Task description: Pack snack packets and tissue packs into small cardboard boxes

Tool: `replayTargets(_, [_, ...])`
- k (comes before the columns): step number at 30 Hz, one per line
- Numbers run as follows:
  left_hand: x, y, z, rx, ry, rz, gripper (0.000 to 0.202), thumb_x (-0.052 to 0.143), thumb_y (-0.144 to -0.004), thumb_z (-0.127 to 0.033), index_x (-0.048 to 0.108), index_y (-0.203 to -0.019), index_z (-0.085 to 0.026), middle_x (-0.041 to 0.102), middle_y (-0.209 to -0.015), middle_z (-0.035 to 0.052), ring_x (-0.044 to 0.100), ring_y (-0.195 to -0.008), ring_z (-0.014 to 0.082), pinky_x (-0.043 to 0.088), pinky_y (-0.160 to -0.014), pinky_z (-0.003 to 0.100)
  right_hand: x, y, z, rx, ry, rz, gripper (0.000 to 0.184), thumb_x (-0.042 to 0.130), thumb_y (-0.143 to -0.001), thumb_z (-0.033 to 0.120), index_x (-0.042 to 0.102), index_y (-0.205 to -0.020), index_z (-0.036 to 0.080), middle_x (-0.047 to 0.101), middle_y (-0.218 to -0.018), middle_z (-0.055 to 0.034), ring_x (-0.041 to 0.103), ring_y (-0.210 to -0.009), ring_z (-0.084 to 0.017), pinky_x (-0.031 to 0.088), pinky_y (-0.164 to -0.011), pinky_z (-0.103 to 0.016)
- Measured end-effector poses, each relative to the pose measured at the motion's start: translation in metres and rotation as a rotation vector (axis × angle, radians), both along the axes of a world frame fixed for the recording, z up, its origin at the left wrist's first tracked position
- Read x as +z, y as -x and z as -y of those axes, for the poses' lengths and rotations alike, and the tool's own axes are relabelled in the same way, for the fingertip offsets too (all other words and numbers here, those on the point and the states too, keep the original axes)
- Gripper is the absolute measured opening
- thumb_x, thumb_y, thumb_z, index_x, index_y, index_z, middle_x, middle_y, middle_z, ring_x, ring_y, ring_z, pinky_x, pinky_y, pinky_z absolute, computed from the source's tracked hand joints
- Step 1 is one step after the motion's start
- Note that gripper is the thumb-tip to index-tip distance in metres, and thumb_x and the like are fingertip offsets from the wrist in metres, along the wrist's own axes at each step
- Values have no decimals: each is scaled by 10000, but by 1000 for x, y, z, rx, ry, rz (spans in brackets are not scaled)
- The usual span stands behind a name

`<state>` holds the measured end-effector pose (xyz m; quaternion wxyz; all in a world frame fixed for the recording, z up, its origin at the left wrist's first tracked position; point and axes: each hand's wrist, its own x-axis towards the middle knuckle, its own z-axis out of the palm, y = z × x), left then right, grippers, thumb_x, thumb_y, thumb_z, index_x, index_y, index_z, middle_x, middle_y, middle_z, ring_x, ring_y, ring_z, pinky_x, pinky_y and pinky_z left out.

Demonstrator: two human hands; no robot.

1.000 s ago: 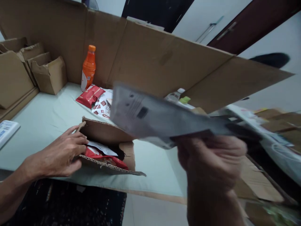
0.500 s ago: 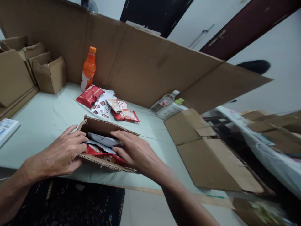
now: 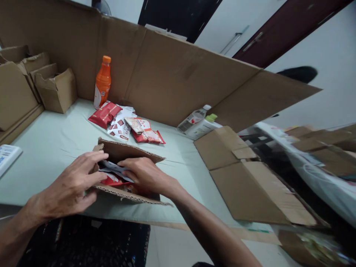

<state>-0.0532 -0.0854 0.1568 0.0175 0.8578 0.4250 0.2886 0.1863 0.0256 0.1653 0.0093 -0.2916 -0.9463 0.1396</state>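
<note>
Resting on pale cloth (image 3: pixel 44 139): open box (image 3: pixel 125 150) (door (image 3: pixel 294 29) beyond).

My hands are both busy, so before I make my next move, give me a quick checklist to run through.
1. Box open at the top: ok.
2. Left hand at the box's left end: ok.
3. Right hand has a firm grip on the grey packet: cannot tell; the fingers reach inside the box.
4. Red packet inside the box: ok.
5. Table behind the box free of packets: not ok; several snack packets lie there.
6. Orange bottle upright and capped: ok.
</note>
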Motion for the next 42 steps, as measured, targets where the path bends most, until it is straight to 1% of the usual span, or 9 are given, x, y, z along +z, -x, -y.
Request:
replayTargets(3, [-8, 4, 4, 104, -61, 103, 354, 563, -917, -99, 607, -1258, -185, 365, -1618, 169, 409, -1501, 326, 460, -1192, 489, 9, -26, -1, -89, -247, -387, 281, 550, -1014, 212, 721, -1236, 195, 762, -1251, -104, 703, -1153, -244, 538, -1005, -398])
replayTargets(5, [-14, 6, 4, 135, -32, 110, 397, 569, -942, -152, 556, -1336, -202, 435, -1584, 159, 489, -1447, 313, 488, -1172, 478, 12, -36, -9, -196, -379, -410, 302, 611, -970, 227, 710, -1254, 192, 722, -1330, -129, 652, -1236, -300, 510, -1053, -488])
replayTargets(11, [-28, 6, -8, 172, 29, 166, 482, 557, -1034, -338, 440, -1494, -253, 702, -1311, 78, 707, -1167, 252, 596, -1035, 385, 4, -40, -38, -384, -21, -301, 246, 604, -938, 206, 755, -1130, 179, 801, -1106, -87, 740, -989, -260, 571, -863, -382])
replayTargets(17, [-37, -3, -19, 361, -110, 127, 397, 547, -1029, -250, 525, -1422, -198, 510, -1453, 166, 592, -1298, 310, 572, -1058, 486, -7, -68, 7, -112, 119, -379, 396, 485, -1058, 473, 765, -1160, 212, 772, -1231, -105, 710, -1149, -271, 554, -979, -434])
replayTargets(23, [-43, 2, -27, 187, -54, 122, 276, 454, -1037, -153, 633, -1225, -247, 637, -1346, 80, 565, -1314, 296, 550, -1054, 517, -32, -81, 25, 45, -98, -181, 861, 686, -845, 741, 553, -1505, 205, 456, -1611, -206, 304, -1535, -452, 288, -1192, -705])
replayTargets(27, [-45, 9, -30, 204, -55, 135, 314, 460, -1021, -207, 615, -1266, -326, 629, -1368, 59, 564, -1315, 340, 525, -1034, 602, -39, -73, -1, 90, -24, -92, 917, 825, -767, 617, 502, -1547, 257, 237, -1718, -183, 125, -1588, -452, 287, -1209, -671])
replayTargets(32, [-49, 1, -30, 260, -42, 199, 321, 495, -997, -299, 643, -1251, -429, 633, -1372, 11, 574, -1307, 372, 489, -1082, 651, -47, -79, -10, 148, -47, -173, 855, 810, -735, 452, 530, -1515, 243, 290, -1693, -169, 194, -1566, -415, 306, -1204, -638])
replayTargets(38, [-68, -30, -32, 238, 232, 247, 471, 408, -1055, -413, 466, -1522, -401, 432, -1635, 29, 476, -1468, 349, 484, -1159, 573, -64, -184, 22, -193, -156, -286, 725, 739, -806, 353, 547, -1500, 270, 356, -1665, -141, 279, -1546, -363, 347, -1189, -617])
replayTargets(42, [-97, -45, -54, 172, 280, 183, 454, 489, -1034, -477, 556, -1466, -357, 511, -1575, 64, 564, -1397, 332, 619, -1001, 435, -76, -272, -11, -645, -307, -208, 621, 725, -825, 432, 636, -1406, 232, 474, -1561, -181, 427, -1439, -386, 377, -1152, -628])
